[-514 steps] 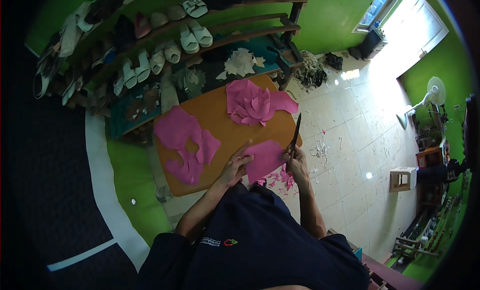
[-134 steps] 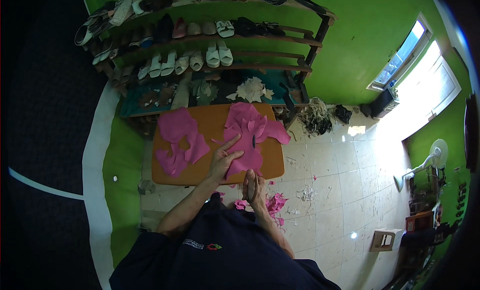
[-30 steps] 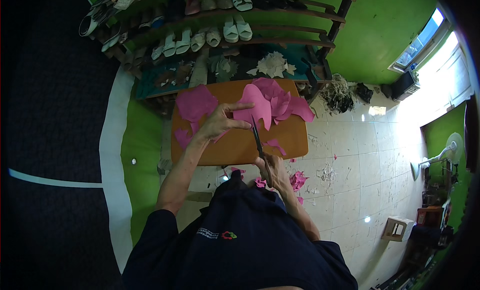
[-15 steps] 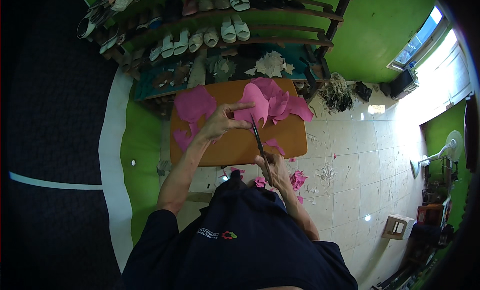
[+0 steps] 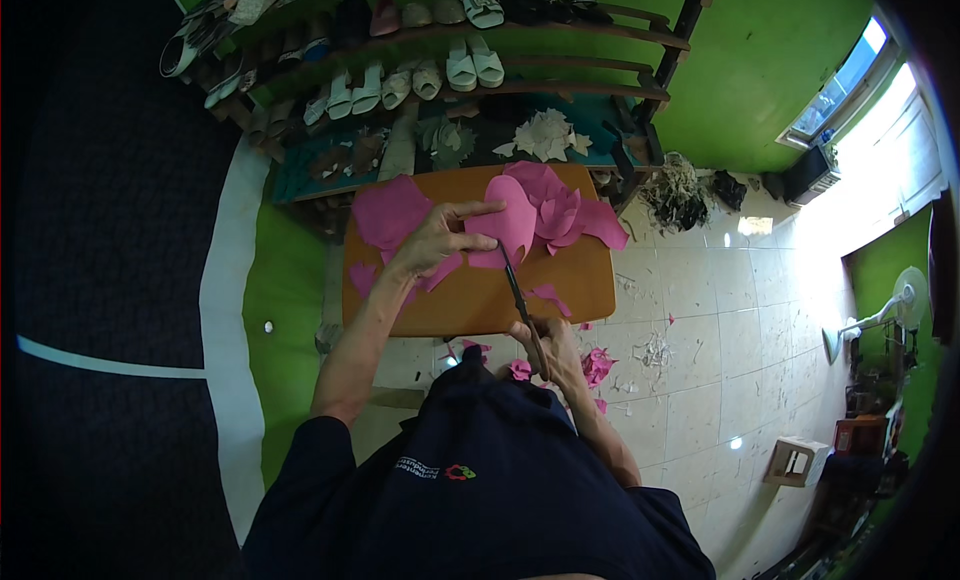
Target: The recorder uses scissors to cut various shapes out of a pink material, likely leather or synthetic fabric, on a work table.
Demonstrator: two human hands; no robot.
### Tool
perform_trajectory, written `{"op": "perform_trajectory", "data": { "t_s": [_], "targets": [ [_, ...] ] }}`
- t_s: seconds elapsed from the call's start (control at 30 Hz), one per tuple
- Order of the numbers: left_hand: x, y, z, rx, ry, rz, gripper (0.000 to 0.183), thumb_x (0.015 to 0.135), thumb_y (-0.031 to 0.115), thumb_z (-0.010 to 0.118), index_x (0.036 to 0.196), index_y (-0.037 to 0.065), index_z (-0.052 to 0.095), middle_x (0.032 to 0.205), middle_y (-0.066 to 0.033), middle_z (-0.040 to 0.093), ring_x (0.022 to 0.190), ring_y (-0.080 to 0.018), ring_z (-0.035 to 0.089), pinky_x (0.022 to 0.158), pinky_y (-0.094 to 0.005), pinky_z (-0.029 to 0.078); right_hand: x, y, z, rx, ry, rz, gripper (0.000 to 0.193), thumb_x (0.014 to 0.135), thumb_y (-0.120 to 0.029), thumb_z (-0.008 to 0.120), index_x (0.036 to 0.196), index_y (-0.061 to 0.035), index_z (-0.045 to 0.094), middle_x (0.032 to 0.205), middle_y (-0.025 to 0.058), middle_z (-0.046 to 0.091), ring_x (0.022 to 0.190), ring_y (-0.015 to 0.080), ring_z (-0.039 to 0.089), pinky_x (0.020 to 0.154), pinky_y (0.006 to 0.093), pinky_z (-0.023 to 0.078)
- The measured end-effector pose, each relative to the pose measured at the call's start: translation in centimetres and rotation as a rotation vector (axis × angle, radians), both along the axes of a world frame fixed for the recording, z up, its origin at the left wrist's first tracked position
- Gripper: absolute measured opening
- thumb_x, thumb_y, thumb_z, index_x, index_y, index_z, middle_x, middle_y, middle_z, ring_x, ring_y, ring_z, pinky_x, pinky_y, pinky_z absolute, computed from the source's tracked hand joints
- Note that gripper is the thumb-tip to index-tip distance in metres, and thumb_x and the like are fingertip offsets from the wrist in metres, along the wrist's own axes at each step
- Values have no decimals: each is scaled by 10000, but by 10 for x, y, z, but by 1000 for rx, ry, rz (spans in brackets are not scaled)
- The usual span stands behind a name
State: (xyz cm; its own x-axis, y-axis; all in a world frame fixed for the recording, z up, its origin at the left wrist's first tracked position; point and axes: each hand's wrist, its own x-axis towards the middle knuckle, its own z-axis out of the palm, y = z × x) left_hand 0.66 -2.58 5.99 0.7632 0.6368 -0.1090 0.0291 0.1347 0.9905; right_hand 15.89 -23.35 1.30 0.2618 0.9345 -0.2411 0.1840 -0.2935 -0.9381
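My left hand (image 5: 446, 242) pinches the left edge of a rounded pink sheet (image 5: 507, 208), with thumb and fingers on either side of it. The sheet is held above the wooden table (image 5: 460, 305); I cannot tell whether it is paper or thin leather. My right hand (image 5: 556, 352) grips the handles of long dark scissors (image 5: 518, 292). Their blades point away from me and meet the lower part of the sheet beside my left thumb. Larger pink pieces (image 5: 392, 210) lie to the left, and a layered heap of pink pieces (image 5: 562, 212) lies to the right.
Behind the table stands a rack (image 5: 570, 80) with rows of sandals and shoes (image 5: 475, 65). On its lower shelf are pale cut pieces (image 5: 545, 135). Pink scraps (image 5: 597, 367) and shavings litter the tiled floor (image 5: 700, 330). A white fan (image 5: 908, 298) stands at the right.
The pink sheet has turned in my left hand, its rounded end now upright and a strip hanging at its lower edge. The scissors stay at its lower part. The view has shifted slightly.
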Motion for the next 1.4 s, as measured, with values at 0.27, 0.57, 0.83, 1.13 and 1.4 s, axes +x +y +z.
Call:
{"op": "perform_trajectory", "data": {
  "t_s": [0.27,0.57,0.83,1.13,1.4],
  "targets": [
    [9,-13,-7,-34,-63,-96,652,789,-77,714,1399,83,548,1263,-88,650,1096,-177,649,958,-321,544,2,14,-26,-40,73,27,735,844,-674,636,711,45,554,529,75,438,533,178,405,522,412,340],
    [8,-14,-7,-47,-63,-99,651,803,-93,683,1415,57,520,1374,-111,565,1126,-179,631,966,-324,547,9,13,-36,-71,77,28,763,807,-702,658,670,38,530,540,51,410,547,163,393,520,399,326],
    [9,-17,-8,-15,-102,-56,630,810,-71,694,1406,50,528,1302,-100,612,1115,-167,636,991,-321,529,7,13,-22,5,75,-29,744,789,-676,702,668,41,541,528,32,409,531,141,377,501,387,312],
    [1,-1,-10,-14,31,-59,556,800,-30,721,1328,121,635,1040,2,678,687,-34,529,663,-228,450,10,8,-32,-176,195,68,692,855,-651,645,717,18,537,544,13,442,504,114,437,484,327,382],
    [9,-16,-2,-13,12,-119,649,799,-46,709,1409,105,548,1336,-54,596,832,-96,651,763,-263,535,8,14,-26,-3,260,145,647,924,-647,550,849,-4,533,621,7,475,526,103,491,464,289,434]
  ]
}}
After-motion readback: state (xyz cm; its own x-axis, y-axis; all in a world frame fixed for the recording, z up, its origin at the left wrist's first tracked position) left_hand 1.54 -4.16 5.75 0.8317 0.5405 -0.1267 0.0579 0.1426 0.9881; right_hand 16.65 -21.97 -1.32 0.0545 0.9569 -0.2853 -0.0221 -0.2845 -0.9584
